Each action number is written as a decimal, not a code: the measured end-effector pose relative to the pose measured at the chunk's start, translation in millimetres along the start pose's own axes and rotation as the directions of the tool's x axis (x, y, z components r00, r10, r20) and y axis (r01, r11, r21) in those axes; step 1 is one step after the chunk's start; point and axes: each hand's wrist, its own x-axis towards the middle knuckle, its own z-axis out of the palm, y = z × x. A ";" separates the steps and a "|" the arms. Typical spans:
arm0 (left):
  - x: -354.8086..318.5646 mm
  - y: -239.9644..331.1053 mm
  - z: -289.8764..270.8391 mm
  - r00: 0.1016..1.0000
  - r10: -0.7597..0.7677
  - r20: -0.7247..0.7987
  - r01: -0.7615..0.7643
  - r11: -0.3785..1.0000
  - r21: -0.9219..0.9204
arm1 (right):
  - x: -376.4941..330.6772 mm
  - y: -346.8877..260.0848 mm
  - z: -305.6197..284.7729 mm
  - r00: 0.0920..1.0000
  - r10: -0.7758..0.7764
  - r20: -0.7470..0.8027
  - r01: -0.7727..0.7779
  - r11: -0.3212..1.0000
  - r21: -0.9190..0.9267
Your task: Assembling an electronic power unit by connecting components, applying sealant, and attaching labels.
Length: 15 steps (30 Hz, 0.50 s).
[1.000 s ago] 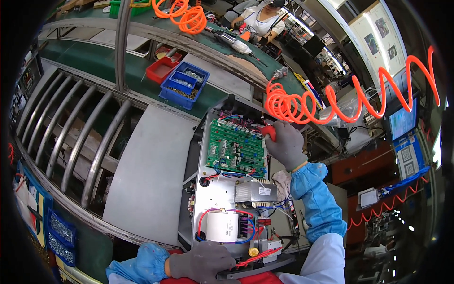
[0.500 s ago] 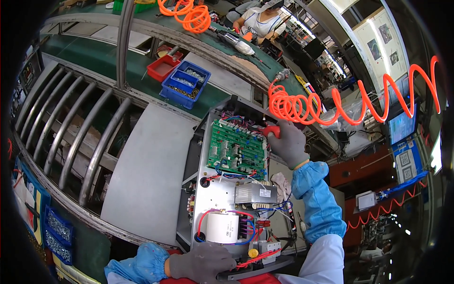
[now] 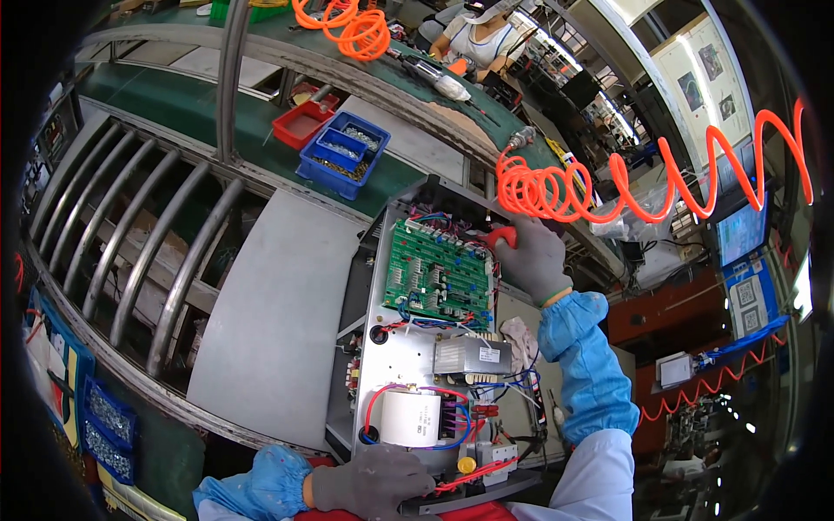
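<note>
An open metal chassis [image 3: 407, 357] with a silver plate and dark sides lies face up in front of the person, apparently resting on the smooth, pale-grey desk [image 3: 278, 321] that shows beside it. Over its far half lies a rectangular green printed circuit board [image 3: 439, 271]; nearer sit a silver-grey block-shaped transformer [image 3: 472, 355] and a white cylindrical component [image 3: 408, 420] ringed by red and blue leads.

The right hand [image 3: 532, 259], in a grey knitted glove, has its grip closed around a small red-handled tool [image 3: 500, 236] just beside the board's far right corner (its working end is too small to make out). The left hand [image 3: 373, 480], gloved alike, lies at the chassis's near end, beside loose red wires [image 3: 476, 474] and a dark curved bar [image 3: 482, 495]; whether its grip is clamped on anything, I cannot tell.

The step in hand appears to be close tool work on a fixing or lead at that far corner. The next move seems to call for a steady chassis, a well-seated tool tip and care around the thin wires crowding the board's edge.
</note>
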 end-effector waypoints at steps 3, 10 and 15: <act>-0.6 -0.9 0.8 1.000 -0.005 0.015 0.005 1.000 -0.011 | -3.1 6.7 1.4 1.000 0.004 -0.022 -0.003 0.999 0.033; -2.2 -4.7 1.2 0.997 -0.024 0.077 0.025 1.000 -0.013 | 11.6 -1.3 1.6 0.993 0.055 0.107 -0.050 0.997 -0.050; -4.7 -5.9 1.9 0.994 -0.034 0.101 0.035 0.999 -0.009 | 13.1 -13.1 -1.7 0.995 -0.052 0.088 0.059 0.995 -0.081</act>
